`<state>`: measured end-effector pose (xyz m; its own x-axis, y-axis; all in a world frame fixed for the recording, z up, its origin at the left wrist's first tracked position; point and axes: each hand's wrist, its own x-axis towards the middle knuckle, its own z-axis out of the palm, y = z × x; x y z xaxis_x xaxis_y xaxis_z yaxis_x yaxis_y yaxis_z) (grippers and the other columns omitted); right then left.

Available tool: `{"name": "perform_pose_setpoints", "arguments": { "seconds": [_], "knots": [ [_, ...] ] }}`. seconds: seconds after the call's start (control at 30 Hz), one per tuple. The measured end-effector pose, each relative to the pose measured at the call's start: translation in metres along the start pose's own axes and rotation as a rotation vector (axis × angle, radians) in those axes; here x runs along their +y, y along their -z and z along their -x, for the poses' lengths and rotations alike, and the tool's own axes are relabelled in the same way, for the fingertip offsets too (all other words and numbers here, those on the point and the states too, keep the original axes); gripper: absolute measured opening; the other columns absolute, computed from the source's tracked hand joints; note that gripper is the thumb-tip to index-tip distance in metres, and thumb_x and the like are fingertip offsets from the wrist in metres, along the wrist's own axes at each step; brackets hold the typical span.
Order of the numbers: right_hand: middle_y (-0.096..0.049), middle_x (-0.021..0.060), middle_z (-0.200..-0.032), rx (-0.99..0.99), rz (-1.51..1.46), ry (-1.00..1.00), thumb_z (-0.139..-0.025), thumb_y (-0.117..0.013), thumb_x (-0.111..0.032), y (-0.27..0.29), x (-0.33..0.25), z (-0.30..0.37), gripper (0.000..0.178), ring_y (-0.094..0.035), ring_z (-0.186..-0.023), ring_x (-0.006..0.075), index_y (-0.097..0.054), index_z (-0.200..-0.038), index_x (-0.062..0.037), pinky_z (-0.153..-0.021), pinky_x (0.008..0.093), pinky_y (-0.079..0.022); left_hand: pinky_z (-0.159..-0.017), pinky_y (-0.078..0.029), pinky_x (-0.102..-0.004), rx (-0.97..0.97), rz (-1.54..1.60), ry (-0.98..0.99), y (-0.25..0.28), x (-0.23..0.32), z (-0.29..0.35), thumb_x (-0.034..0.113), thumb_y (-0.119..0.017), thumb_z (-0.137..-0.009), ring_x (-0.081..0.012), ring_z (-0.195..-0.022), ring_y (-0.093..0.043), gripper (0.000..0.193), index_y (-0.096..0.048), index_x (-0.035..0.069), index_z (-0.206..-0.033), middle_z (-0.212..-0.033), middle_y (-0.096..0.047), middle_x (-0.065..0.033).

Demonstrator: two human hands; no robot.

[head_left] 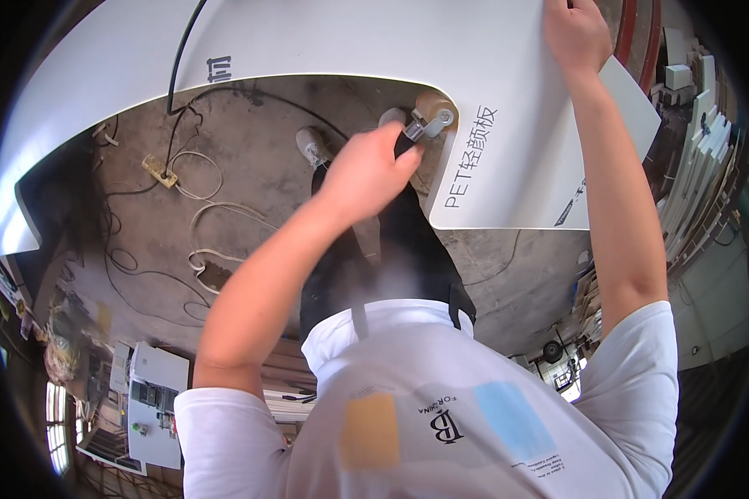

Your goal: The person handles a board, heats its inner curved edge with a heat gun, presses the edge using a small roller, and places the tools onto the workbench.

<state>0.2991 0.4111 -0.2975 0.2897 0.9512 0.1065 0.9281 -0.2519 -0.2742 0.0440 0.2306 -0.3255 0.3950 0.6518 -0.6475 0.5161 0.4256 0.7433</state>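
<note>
My left hand (373,170) is wrapped round the black handle of a small hand roller (429,125). The roller has a metal fork and a tan wheel, which rests at the rounded inner corner of a large white panel (508,75). A deep cut-out in the panel's near side shows the floor and my shoes. Up at the top right, my right hand (578,37) is curled closed over the panel. Its fingertips are cut off by the picture's edge, and a dark bit shows there; what it grips cannot be made out.
A black cable (179,62) hangs over the panel. On the concrete floor lie a yellowish power strip (160,171) and looped cords (216,208). Stacked boards (703,166) stand at the right, and a white table with equipment (154,399) is at the lower left.
</note>
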Motion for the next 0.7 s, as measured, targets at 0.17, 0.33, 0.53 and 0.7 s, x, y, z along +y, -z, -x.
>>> {"name": "perform_pose_setpoints", "arguments": {
  "seconds": [0.17, 0.33, 0.53, 0.7],
  "knots": [
    [-0.065, 0.0207, -0.088, -0.003, -0.017, 0.052, -0.098, -0.052, -0.028, 0.0, 0.002, 0.001, 0.035, -0.061, -0.082, 0.0323, -0.054, -0.082, 0.0032, -0.079, 0.0455, -0.048, -0.065, -0.047, -0.0392, 0.151, 0.477, 0.166, -0.018, 0.014, -0.003, 0.032, -0.065, -0.097, -0.025, -0.066, -0.055, 0.035, -0.06, -0.003, -0.095, -0.072, -0.058, -0.0108],
    [-0.065, 0.0232, -0.09, -0.019, 0.001, 0.057, -0.097, -0.051, -0.028, -0.005, 0.005, -0.002, 0.035, -0.062, -0.084, 0.0358, -0.056, -0.083, 0.0045, -0.08, 0.0465, -0.048, -0.067, -0.051, -0.0494, 0.011, 0.073, -0.015, 0.002, -0.003, -0.009, 0.033, -0.067, -0.093, -0.0437, -0.077, -0.065, 0.033, -0.068, 0.001, -0.096, -0.081, -0.067, -0.0232],
    [-0.065, 0.0237, -0.091, 0.013, 0.046, 0.09, -0.097, -0.05, -0.029, -0.008, 0.006, -0.005, 0.037, -0.063, -0.085, 0.035, -0.058, -0.085, 0.0045, -0.08, 0.0468, -0.048, -0.069, -0.049, -0.0447, -0.025, 0.073, -0.033, 0.007, -0.009, -0.012, 0.031, -0.068, -0.093, -0.0369, -0.073, -0.061, 0.032, -0.066, -0.001, -0.092, -0.077, -0.064, -0.0207],
    [-0.065, 0.0241, -0.091, -0.005, 0.031, 0.064, -0.097, -0.05, -0.03, -0.007, 0.008, -0.006, 0.036, -0.063, -0.086, 0.0353, -0.058, -0.087, 0.0039, -0.081, 0.0466, -0.048, -0.076, -0.053, -0.0495, 0.079, 0.353, 0.148, -0.009, 0.012, -0.01, 0.03, -0.065, -0.092, -0.0453, -0.087, -0.066, 0.031, -0.067, -0.001, -0.092, -0.088, -0.067, -0.0246]
  ]
}}
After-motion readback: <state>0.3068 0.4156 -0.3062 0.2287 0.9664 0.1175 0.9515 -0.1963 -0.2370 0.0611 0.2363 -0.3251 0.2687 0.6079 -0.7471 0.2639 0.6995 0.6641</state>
